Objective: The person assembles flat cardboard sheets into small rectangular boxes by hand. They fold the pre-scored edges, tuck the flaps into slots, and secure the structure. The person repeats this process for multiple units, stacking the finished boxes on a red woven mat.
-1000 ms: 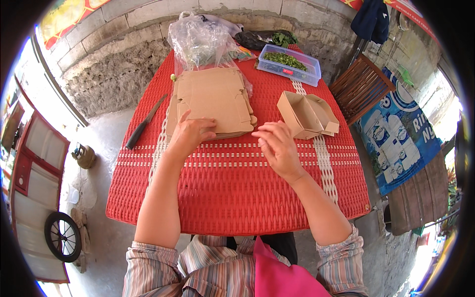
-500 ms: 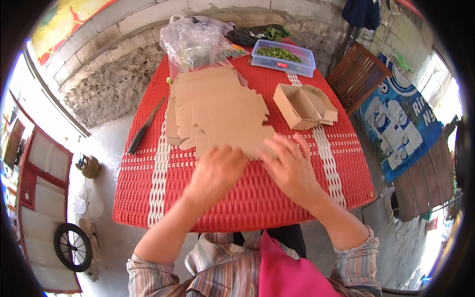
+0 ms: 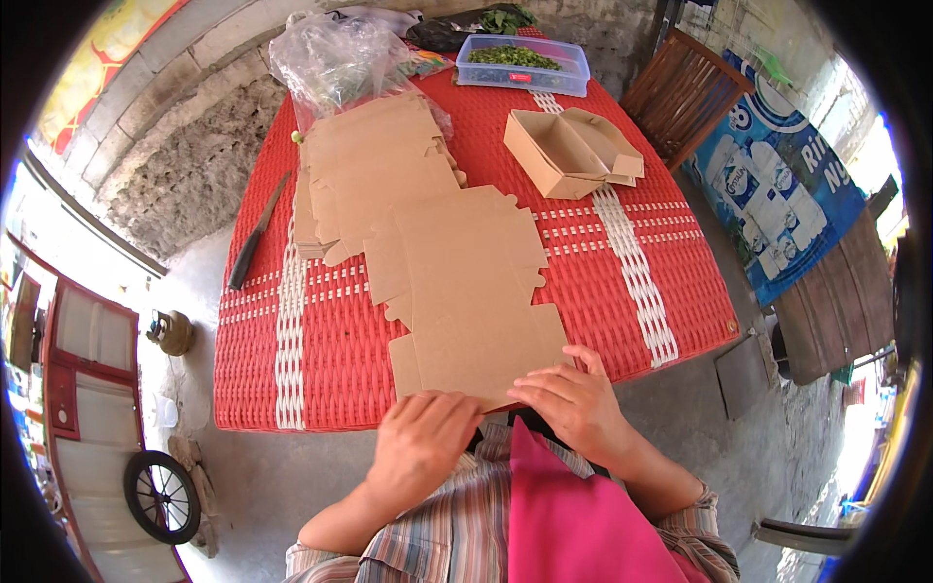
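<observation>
A flat, unfolded cardboard box blank (image 3: 476, 282) lies at the near side of the table, its near edge at the table's front. My left hand (image 3: 428, 437) is closed over the near left part of that edge, fingers on top. At the right part of the same edge, my right hand (image 3: 573, 398) grips it with curled fingers, the index finger raised a little. Behind the blank lies a stack of more flat cardboard blanks (image 3: 364, 165), partly overlapped by it. To the right stands a folded cardboard box (image 3: 554, 160) with its lid up.
A dark-handled knife (image 3: 258, 238) rests on the left of the red woven table (image 3: 292, 394). Farther back are a clear plastic bag (image 3: 326, 63) and a blue-tinted plastic container (image 3: 525, 78) of chopped greens. A wooden chair (image 3: 680, 92) stands at the right.
Both hands have drawn the top cardboard blank toward me, off the stack to the table's front edge. The view has shifted, so the table's far things sit higher.
</observation>
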Demonstrator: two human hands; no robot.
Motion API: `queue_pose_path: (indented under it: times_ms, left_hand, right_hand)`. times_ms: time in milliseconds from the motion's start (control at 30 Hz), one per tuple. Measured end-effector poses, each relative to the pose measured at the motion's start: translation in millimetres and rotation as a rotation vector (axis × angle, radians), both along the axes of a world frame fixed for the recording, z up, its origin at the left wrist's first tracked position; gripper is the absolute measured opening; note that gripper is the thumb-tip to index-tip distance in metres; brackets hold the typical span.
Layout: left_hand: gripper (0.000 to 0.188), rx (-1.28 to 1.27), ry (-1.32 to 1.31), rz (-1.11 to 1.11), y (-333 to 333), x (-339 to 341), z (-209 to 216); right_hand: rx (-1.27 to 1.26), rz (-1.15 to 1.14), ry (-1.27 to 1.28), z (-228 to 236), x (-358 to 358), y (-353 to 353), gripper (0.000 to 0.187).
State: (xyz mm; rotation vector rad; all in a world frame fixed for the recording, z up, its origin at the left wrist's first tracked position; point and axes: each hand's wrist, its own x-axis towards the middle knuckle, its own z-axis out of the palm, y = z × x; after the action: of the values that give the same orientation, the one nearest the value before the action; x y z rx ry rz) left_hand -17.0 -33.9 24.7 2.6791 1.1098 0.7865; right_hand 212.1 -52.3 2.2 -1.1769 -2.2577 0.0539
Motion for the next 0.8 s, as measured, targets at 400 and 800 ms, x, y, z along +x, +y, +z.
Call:
queue_pose_path:
  times_ms: [400,800]
  left_hand:
    - [0.035,-0.568,-0.332,0.298,31,-6,-8]
    - [0.031,-0.687,-0.321,0.258,33,-8,1]
  right_hand:
    - [0.142,-0.313,0.013,-1,-23,8,0.03]
    - [0.031,-0.061,-0.029,-22,-44,-3,0.041]
